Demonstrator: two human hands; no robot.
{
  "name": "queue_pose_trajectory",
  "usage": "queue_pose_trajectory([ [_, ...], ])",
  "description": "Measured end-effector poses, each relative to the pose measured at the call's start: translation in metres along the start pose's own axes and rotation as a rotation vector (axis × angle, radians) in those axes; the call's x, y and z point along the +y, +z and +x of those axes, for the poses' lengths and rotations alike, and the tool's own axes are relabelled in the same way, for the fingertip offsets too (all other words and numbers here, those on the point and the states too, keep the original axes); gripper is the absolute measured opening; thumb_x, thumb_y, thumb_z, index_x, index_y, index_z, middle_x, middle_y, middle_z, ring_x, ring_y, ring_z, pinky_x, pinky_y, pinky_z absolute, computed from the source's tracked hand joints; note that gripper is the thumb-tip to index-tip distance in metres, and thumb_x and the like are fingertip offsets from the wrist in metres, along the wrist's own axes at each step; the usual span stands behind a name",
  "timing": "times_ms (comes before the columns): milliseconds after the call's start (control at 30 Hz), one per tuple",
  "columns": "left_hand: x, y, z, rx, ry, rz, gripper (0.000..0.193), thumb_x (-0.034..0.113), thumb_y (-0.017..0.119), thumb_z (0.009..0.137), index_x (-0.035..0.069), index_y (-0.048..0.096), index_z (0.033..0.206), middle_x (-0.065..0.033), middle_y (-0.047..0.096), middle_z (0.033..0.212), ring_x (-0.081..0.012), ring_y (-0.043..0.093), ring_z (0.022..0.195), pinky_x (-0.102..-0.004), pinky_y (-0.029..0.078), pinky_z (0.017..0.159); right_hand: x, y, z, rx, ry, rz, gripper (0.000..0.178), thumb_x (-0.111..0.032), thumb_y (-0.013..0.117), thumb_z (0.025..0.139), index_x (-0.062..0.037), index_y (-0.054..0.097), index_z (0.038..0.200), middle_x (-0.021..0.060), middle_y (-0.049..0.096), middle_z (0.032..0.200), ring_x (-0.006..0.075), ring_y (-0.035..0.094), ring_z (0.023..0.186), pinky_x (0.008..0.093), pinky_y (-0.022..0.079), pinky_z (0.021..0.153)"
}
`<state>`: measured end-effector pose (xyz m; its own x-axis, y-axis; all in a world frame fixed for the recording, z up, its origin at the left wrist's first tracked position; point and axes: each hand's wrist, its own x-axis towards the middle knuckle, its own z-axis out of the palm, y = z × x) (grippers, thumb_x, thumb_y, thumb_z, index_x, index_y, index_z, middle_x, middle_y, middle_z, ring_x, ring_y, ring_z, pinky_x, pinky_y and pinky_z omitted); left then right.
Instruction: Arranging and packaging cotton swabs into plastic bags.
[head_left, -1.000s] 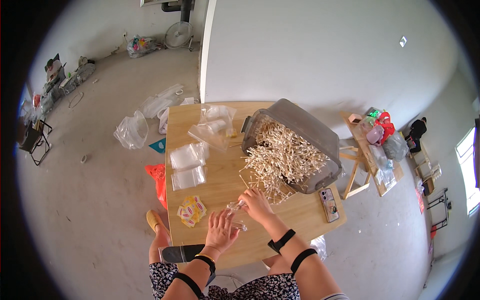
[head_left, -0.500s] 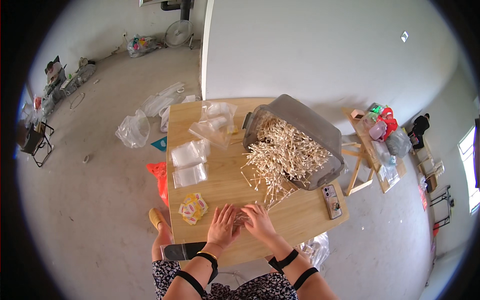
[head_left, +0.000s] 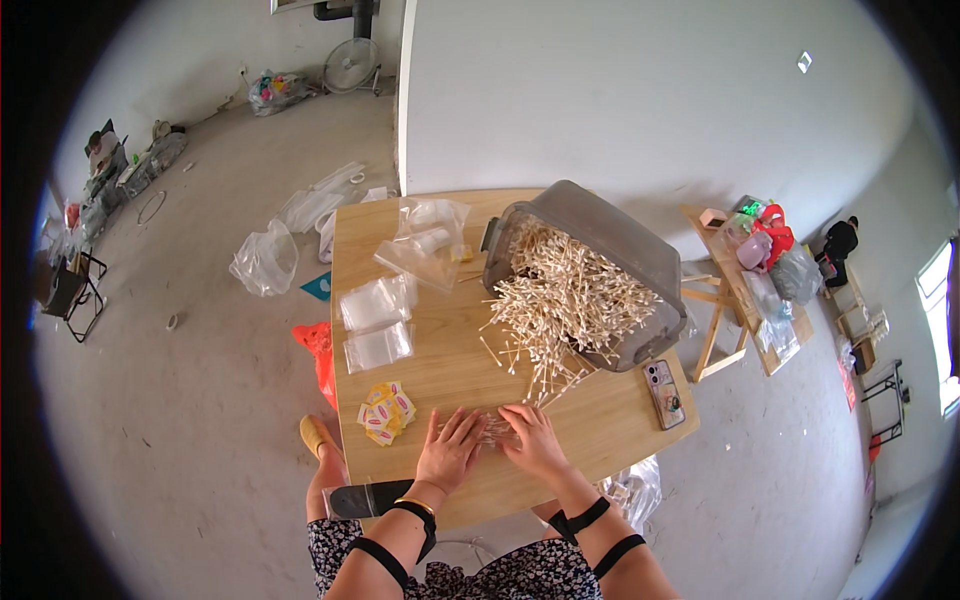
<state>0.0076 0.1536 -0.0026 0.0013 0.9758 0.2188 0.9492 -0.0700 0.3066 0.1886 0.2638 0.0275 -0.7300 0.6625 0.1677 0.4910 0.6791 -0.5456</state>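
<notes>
A small batch of cotton swabs (head_left: pixel 494 430) lies near the front of the wooden table (head_left: pixel 462 350), between my two hands. My left hand (head_left: pixel 451 448) rests on its left end, fingers stretched out and slightly spread. From the other side my right hand (head_left: pixel 535 443) touches the swabs with extended, gently bent fingers. Neither hand grips the batch; part of it is hidden under the fingers. Just beyond, a large heap of cotton swabs (head_left: pixel 575 290) spills out of a grey plastic bin (head_left: pixel 620 225) tipped on its side.
Yellow-and-white paper slips (head_left: pixel 386 413) lie left of my hands. Behind them are stacked clear plastic bags (head_left: pixel 380 345) and larger clear bags (head_left: pixel 425 240). A phone (head_left: pixel 663 394) lies at the right edge, a dark flat object (head_left: pixel 368 500) at the front-left corner. A second table (head_left: pixel 760 310) stands right.
My hands have moved slightly apart, showing more of the swabs between them. My right hand has shifted a little to the right. The view has tilted slightly.
</notes>
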Motion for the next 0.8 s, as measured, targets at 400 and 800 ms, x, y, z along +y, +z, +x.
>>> queue_pose_trajectory([
  [400,-0.002,0.000,-0.001,-0.070,0.020,-0.020,0.061,0.018,0.056,0.093,0.016,0.043,0.152,0.0009,0.046,0.154,-0.0217,0.038,0.146,-0.0544,0.020,0.123,0.015,-0.004,-0.011,0.197,0.054,-0.045,0.022,-0.008,0.075,0.079,-0.0114,0.069,0.099,0.0042,0.063,0.105,0.0307,0.057,0.104,0.0438,0.045,0.091],
  [800,-0.002,0.008,0.003,-0.046,0.031,-0.002,0.056,0.020,0.055,0.095,0.015,0.046,0.150,0.0007,0.046,0.154,-0.0218,0.037,0.146,-0.0544,0.020,0.124,0.048,-0.027,-0.016,0.290,0.192,-0.117,0.010,-0.009,0.075,0.081,-0.0109,0.071,0.090,0.0056,0.063,0.095,0.0308,0.057,0.098,0.0431,0.045,0.088],
])
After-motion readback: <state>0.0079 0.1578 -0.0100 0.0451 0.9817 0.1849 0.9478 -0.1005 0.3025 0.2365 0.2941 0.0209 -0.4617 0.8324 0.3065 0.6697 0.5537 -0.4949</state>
